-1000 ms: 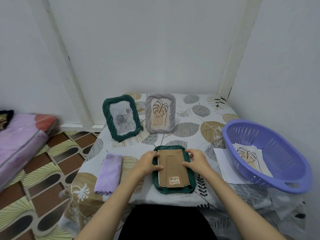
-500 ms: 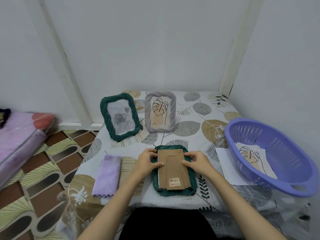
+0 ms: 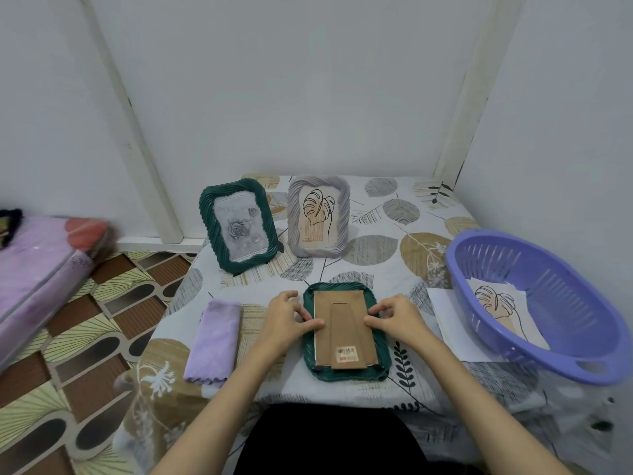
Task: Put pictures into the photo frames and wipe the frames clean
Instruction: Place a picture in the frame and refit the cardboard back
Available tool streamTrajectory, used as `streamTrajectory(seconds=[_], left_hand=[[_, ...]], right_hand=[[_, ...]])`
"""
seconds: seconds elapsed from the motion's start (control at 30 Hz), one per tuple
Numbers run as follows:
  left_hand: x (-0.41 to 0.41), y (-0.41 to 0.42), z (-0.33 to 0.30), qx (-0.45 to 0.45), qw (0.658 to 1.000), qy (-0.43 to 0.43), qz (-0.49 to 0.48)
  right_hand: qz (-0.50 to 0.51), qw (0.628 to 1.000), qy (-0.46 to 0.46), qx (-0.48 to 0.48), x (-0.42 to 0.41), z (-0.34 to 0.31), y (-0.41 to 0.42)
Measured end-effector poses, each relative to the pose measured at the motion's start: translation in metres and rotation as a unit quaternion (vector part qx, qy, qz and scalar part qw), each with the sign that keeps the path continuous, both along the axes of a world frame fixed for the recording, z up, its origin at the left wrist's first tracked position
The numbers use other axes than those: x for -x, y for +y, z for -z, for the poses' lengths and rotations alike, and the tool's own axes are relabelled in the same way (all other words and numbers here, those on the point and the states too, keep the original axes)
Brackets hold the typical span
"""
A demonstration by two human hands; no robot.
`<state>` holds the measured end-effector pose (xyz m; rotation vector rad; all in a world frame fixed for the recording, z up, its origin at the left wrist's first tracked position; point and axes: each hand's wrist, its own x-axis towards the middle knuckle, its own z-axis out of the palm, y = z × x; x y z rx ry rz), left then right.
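Photo frames number three: a green frame [image 3: 346, 332] face down at lower centre, where both thumbs have crept further onto its brown backing [image 3: 344, 329]; left hand [image 3: 286, 320] and right hand [image 3: 397, 318] press with fingers loosely curved. Two frames stand behind; one cloth [image 3: 214, 341], one basket [image 3: 534, 303].

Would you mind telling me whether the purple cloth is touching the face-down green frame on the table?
Apart. The head view shows a strip of patterned tablecloth, and the left hand, between the purple cloth and the face-down green frame.
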<state>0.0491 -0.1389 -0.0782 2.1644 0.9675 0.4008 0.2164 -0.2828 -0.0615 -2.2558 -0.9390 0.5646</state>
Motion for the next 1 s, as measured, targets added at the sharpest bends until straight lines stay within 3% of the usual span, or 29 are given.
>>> streamTrajectory(seconds=[0.67, 1.0], left_hand=[[0.009, -0.029, -0.003, 0.062, 0.995, -0.021, -0.07], [-0.013, -0.008, -0.003, -0.018, 0.994, -0.036, -0.103]], right_hand=[[0.067, 0.998, 0.02, -0.01, 0.02, 0.008, -0.019], [0.091, 0.992, -0.044, -0.074, 0.001, 0.002, 0.001]])
